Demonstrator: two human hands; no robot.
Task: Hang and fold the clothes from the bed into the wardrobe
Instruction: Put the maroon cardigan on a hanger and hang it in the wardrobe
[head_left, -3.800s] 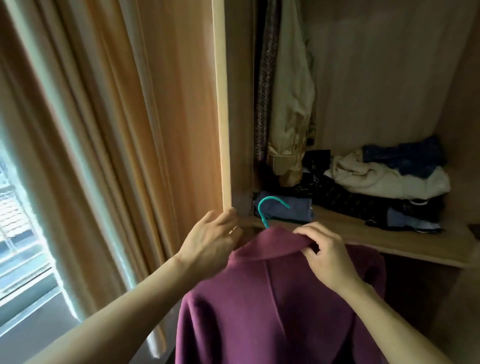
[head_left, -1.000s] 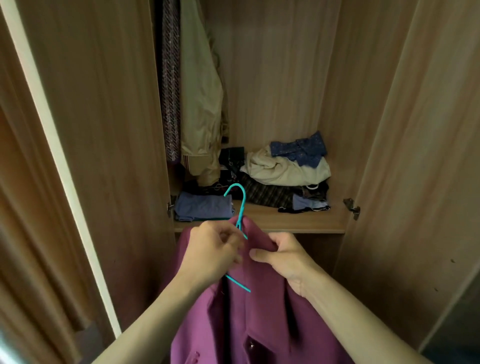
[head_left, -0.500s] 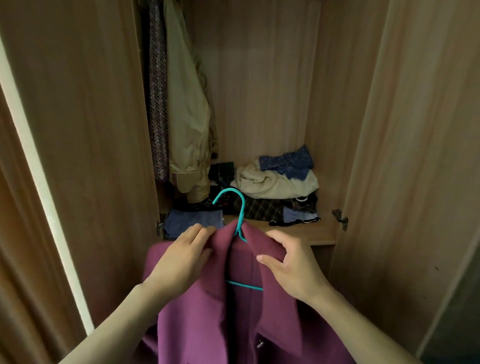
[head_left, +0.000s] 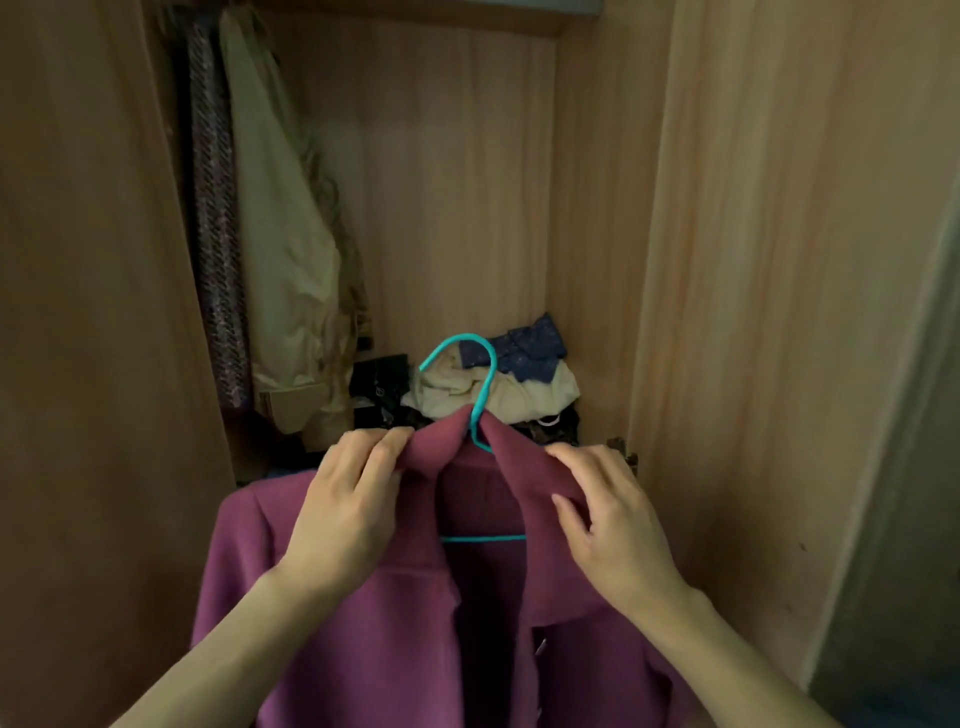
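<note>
A plum-purple coat hangs on a teal hanger in front of the open wardrobe. The hanger's hook sticks up free above the collar, and its bar shows inside the open front. My left hand grips the left side of the collar, fingers curled over its fold. The collar's right side is pinched by my right hand between thumb and fingers. The coat's lower part runs out of view.
A cream jacket and a patterned garment hang at the wardrobe's left. A pile of folded clothes lies on the shelf behind the hook. The left door and the right door stand open on either side.
The coat and hanger have risen, so the hook now stands in front of the clothes pile. Both hands have shifted up onto the collar folds. The view has tilted upward.
</note>
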